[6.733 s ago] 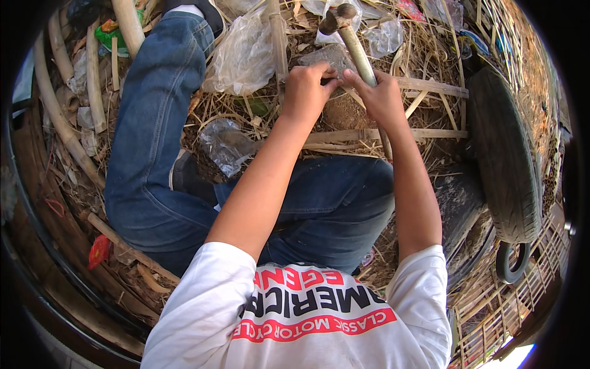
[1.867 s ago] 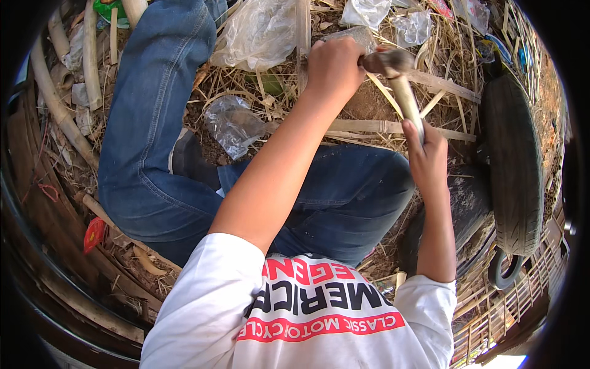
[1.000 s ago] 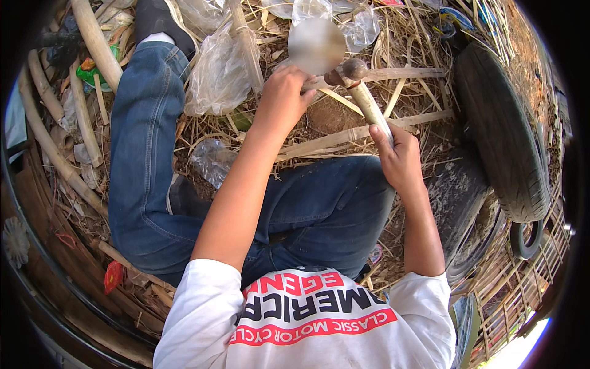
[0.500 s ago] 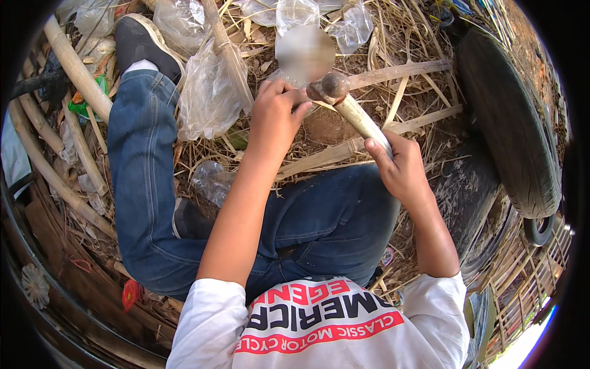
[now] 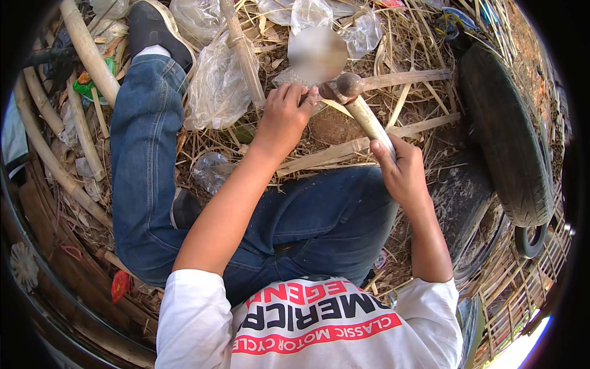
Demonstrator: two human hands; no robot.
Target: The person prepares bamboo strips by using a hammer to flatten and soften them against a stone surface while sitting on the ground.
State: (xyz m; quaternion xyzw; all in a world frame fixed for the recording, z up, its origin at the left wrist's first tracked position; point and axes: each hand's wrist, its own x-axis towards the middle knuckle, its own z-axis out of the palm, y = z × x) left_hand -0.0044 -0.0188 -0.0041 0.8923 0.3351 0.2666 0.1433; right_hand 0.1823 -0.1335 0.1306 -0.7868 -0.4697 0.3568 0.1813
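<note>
My right hand (image 5: 402, 172) is wrapped round the pale handle of a hammer (image 5: 370, 123). The hammer's dark, rusty head tilts up and away from me, just right of my left fingertips. My left hand (image 5: 284, 120) is closed in a pinch, thumb against fingers; whatever it may hold is too small or hidden to make out. Under the hammer lies a rounded brown patch (image 5: 332, 128), stone or earth, I cannot tell which. A blurred round area covers what lies just beyond the hammer head.
Clear plastic bags (image 5: 215, 86) and dry straw litter the ground. Split bamboo strips (image 5: 344, 154) lie across it. Old tyres (image 5: 504, 135) stand at the right, bamboo poles (image 5: 89, 52) at the left. My bent legs in jeans (image 5: 144, 154) flank the work spot.
The whole view has shifted slightly, so the scene sits a little farther right and lower at the top. My left thumb has drawn in against the fingers. The hammer stays in my right hand.
</note>
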